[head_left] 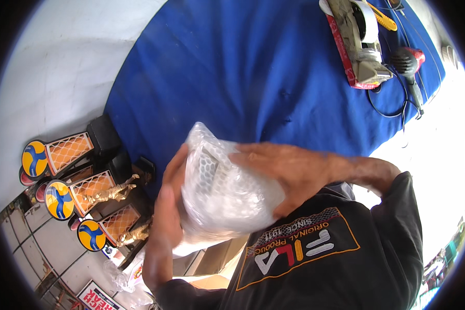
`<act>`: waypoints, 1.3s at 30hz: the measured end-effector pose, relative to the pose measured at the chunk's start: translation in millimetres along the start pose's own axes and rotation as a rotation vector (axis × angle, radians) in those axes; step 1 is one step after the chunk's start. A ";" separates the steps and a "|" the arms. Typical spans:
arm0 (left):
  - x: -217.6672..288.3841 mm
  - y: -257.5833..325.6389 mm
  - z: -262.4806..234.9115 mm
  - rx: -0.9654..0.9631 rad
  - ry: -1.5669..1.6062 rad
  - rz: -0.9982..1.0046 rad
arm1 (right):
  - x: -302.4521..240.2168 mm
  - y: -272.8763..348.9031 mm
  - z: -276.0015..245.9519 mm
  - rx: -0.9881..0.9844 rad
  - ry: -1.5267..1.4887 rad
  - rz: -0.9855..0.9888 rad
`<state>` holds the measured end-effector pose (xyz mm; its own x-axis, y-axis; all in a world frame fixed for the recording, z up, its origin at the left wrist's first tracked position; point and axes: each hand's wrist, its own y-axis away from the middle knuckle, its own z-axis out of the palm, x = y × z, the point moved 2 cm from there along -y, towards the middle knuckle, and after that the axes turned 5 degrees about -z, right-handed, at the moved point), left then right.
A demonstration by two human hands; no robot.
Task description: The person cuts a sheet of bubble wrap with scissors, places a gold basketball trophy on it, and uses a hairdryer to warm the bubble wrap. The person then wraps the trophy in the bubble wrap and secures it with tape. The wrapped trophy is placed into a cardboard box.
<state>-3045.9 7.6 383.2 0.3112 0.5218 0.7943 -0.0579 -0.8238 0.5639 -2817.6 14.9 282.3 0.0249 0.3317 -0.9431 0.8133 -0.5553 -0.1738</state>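
Note:
Between my two hands is a bubble-wrapped package (227, 194), a bulky bundle with a pointed top corner and shiny clear plastic around it. My left hand (173, 206) presses on its left side, thumb up and fingers along the wrap. Across the upper right side lies my right hand (274, 168), its fingers curved over the plastic and slightly blurred. The package is held close to my black shirt, above the near edge of a blue cloth. What is inside the wrap cannot be made out, apart from a greyish patch under the bubbles.
Several volleyball trophies (82, 194) with orange net panels and gold figures stand at the left. On the blue cloth (217, 67), at the far right, are a tape dispenser (354, 46), a yellow cutter (385, 20) and a corded heat-gun-like tool (411, 67). Cardboard (219, 258) shows below the package.

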 end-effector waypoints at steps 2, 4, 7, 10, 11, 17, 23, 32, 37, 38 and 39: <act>21.7 16.3 15.6 -0.040 -0.411 0.302 | 10.4 7.3 -11.0 0.037 0.076 -0.118; 27.9 17.3 29.4 -0.036 -0.791 0.487 | 22.4 13.8 -14.7 0.034 0.250 -0.133; 23.0 -6.3 38.6 0.101 -0.916 0.700 | 28.8 23.5 -7.2 0.086 0.338 -0.139; 17.1 -32.2 35.5 0.042 -0.723 0.518 | 20.1 35.7 2.7 0.176 0.441 -0.055; 15.9 -37.8 35.2 -0.005 -0.639 0.425 | 14.3 42.0 1.8 0.209 0.503 -0.042; 22.6 -52.0 43.0 0.057 -0.689 0.284 | -7.1 103.4 -75.3 1.348 0.965 0.206; 19.3 -62.2 41.4 -0.127 -0.603 0.059 | 11.7 119.4 -110.5 1.442 0.686 0.457; 15.1 -60.9 47.6 -0.308 -0.606 0.166 | 37.6 24.9 -41.7 0.434 -0.282 0.140; 12.6 -61.5 47.3 -0.363 -0.610 0.135 | 73.3 3.2 -39.8 0.166 -0.217 0.113; 11.8 -61.6 47.4 -0.379 -0.617 0.137 | 73.8 2.0 -40.7 0.139 -0.219 0.092; 10.9 -61.7 47.5 -0.385 -0.636 0.138 | 70.8 1.1 -41.1 0.151 -0.233 0.023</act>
<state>-2993.8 53.6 346.3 0.7574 0.0950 0.6459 -0.4273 -0.6759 0.6005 -2791.0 69.1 226.9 -0.1060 0.1433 -0.9840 0.7177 -0.6739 -0.1754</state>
